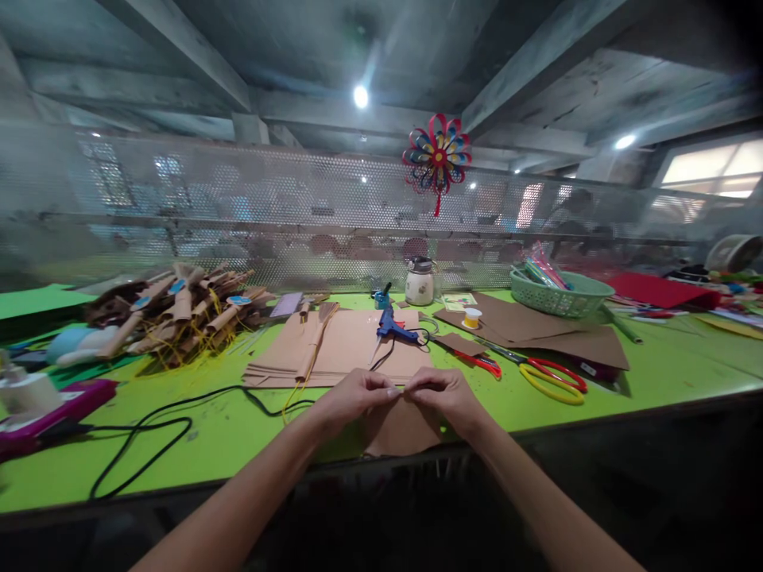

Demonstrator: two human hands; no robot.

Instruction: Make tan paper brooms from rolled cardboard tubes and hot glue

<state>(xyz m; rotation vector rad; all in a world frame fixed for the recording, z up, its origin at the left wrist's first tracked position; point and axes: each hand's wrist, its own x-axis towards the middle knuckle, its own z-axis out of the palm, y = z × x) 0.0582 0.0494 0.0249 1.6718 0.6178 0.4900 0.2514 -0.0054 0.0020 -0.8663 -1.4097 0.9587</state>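
Observation:
A small piece of brown kraft paper (404,431) hangs between my two hands at the near edge of the green table. My left hand (358,397) pinches its upper edge from the left, thumb against the fingers. From the other side my right hand (446,399) pinches the same edge, its fingertips close to the left thumb. Just beyond them a blue glue gun (392,324) rests on a stack of brown paper sheets (351,342). A rolled paper piece with yellow string (314,345) lies on the left of that stack.
Scissors with red and yellow handles (554,377) and a red-handled cutter (486,364) lie to the right. Rolled paper pieces (184,310) are heaped at left. A black cable (179,405) crosses the table (232,445). Behind stand a jar (420,284) and a green basket (554,300).

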